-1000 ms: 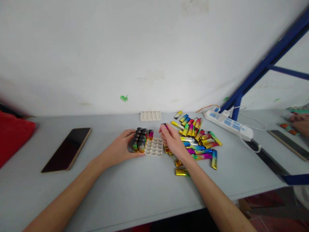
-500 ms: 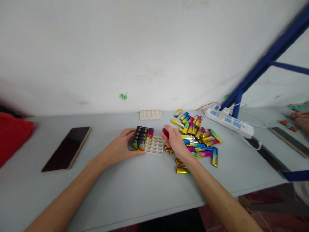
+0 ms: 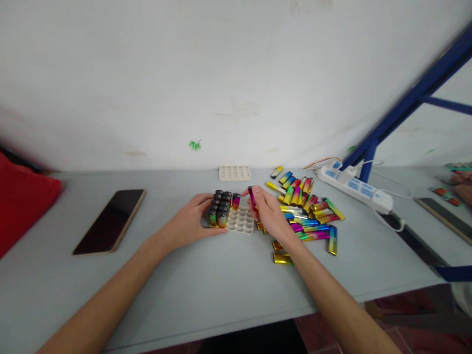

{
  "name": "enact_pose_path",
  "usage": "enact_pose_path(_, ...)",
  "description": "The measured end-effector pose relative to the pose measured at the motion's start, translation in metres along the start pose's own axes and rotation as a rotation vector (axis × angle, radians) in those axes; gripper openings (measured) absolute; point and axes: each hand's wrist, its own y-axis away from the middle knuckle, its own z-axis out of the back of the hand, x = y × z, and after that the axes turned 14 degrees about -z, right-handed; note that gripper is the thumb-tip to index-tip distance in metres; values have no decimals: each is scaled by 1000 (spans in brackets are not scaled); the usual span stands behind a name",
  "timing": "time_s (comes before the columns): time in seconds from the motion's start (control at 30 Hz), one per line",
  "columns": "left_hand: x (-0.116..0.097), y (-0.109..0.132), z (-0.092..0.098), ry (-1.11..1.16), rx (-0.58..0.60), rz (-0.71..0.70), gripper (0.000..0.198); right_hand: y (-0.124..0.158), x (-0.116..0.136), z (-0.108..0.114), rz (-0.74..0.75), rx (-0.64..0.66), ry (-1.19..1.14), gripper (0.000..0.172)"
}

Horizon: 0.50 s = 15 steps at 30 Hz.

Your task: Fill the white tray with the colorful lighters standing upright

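Observation:
My left hand (image 3: 193, 216) curls around the left end of a white tray (image 3: 241, 223) with round hollows, its thumb along the near side. Inside that grasp stand several lighters (image 3: 221, 209), upright with black tops and shiny coloured bodies. One magenta lighter (image 3: 236, 200) stands in the tray just right of them. Over the tray's right side, my right hand (image 3: 267, 211) pinches another magenta lighter (image 3: 251, 194), tilted, its lower part hidden by the fingers. Under and beyond this hand lies a pile of loose metallic lighters (image 3: 313, 211).
A second white tray (image 3: 235, 173) lies by the wall. To the left are a phone (image 3: 110, 221) and a red cloth item (image 3: 25, 201). A power strip with cables (image 3: 354, 187) and a blue metal frame (image 3: 391, 118) stand right. Another phone (image 3: 446, 219) lies beyond.
My right hand has moved slightly left towards the tray, and the lighter in it shows more of its length. The left hand keeps its place at the tray. The whole view has shifted a little.

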Motion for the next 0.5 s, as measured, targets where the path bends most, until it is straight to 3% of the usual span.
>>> enact_pose_path(0.2,0,0,0,25,8,-16,74,4,3,5,350,-186,222,50)
enact_pose_path(0.5,4,2,-2,42,-14,-28,74,7,-7,3,499,-215,697,30)
